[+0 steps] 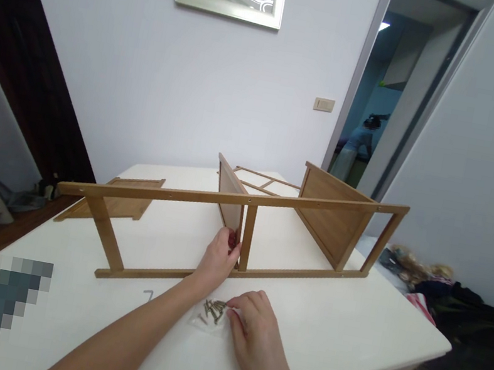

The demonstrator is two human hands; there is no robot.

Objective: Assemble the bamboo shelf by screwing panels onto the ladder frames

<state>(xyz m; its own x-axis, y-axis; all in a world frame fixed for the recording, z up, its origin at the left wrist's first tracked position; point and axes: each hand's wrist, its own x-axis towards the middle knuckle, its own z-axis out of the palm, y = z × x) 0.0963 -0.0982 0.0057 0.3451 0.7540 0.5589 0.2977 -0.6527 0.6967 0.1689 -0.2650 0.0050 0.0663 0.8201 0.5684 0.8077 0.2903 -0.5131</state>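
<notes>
A wooden ladder-like side frame (273, 202) stands on its long edge across the white table. Behind it, a narrow shelf panel (232, 192) stands upright against the middle crossbar, and a larger shelf panel (332, 216) joins it at the right. My left hand (216, 256) reaches to the lower front corner of the narrow panel, its fingers closed round that edge and partly hidden. Below, several bolts (215, 311) lie on a clear plastic bag (199, 321). My right hand (253, 326) pinches at the right end of this pile, thumb and forefinger on a bolt.
A hex key (148, 295) lies left of the bag. Farther left is another wooden panel (142, 208), and a second ladder frame (266, 183) lies at the back of the white table (373, 335). Clothes (446, 303) are heaped at right. A person (357, 144) stands beyond the doorway.
</notes>
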